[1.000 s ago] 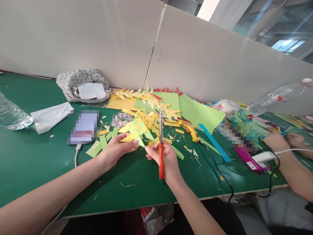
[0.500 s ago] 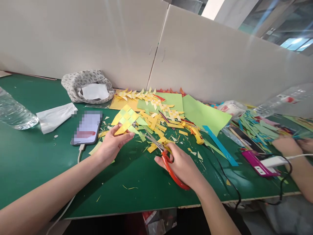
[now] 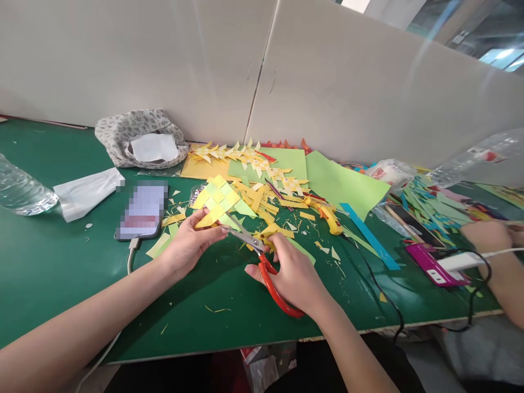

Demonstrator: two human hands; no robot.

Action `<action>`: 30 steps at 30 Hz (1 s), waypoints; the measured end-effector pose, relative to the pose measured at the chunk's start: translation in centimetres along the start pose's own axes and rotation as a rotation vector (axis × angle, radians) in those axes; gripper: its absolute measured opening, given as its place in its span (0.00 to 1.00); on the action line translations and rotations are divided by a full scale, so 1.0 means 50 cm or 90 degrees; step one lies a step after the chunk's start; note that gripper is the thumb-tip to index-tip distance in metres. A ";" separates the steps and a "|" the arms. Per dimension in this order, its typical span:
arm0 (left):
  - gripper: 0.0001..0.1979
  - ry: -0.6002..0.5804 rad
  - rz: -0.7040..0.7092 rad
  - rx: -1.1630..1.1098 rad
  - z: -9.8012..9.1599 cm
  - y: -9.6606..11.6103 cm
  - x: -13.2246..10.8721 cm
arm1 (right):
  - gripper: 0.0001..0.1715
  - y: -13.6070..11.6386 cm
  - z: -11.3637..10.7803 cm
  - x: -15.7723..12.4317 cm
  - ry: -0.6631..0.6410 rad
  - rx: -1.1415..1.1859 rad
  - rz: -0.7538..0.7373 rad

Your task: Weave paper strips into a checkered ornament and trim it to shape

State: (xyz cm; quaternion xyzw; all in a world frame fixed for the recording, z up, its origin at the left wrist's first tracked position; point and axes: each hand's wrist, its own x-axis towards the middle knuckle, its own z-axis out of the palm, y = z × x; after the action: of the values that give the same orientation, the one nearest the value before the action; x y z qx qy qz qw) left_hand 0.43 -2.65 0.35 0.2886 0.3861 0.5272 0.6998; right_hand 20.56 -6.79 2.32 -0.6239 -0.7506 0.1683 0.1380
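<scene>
Between the thumb and fingers of my left hand [image 3: 189,241] is a woven piece of yellow and green paper strips [image 3: 218,197], tilted up off the table. My right hand [image 3: 286,273] grips red-handled scissors [image 3: 273,286]. Their blades point left and are spread apart, with the tips at the lower edge of the woven paper; whether they touch it I cannot tell. Yellow and green paper strips and offcuts [image 3: 262,202] lie behind and under both hands.
Left of my hands are a phone [image 3: 143,210] on a cable, a tissue packet [image 3: 90,194], a water bottle [image 3: 22,188] and a cloth bag [image 3: 141,123]. To the right lie a yellow glue gun [image 3: 327,215], a magenta power strip [image 3: 434,265] and another person's hand [image 3: 487,236].
The scissors in my right hand have moved left and up, bringing the blades to the woven paper's lower edge. My left hand keeps its hold. The view has shifted slightly.
</scene>
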 end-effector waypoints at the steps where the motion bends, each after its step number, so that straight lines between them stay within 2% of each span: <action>1: 0.23 -0.004 0.000 0.002 0.000 -0.001 0.000 | 0.29 -0.001 0.000 0.000 -0.001 0.000 0.001; 30: 0.22 -0.001 -0.008 0.012 0.002 -0.001 -0.002 | 0.29 -0.002 -0.001 -0.003 0.016 0.006 -0.004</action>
State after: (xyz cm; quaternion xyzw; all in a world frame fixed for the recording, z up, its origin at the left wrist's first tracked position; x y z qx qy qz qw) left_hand 0.55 -2.75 0.38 0.2933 0.3924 0.5190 0.7005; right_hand 20.52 -6.95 2.42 -0.6228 -0.7501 0.1634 0.1509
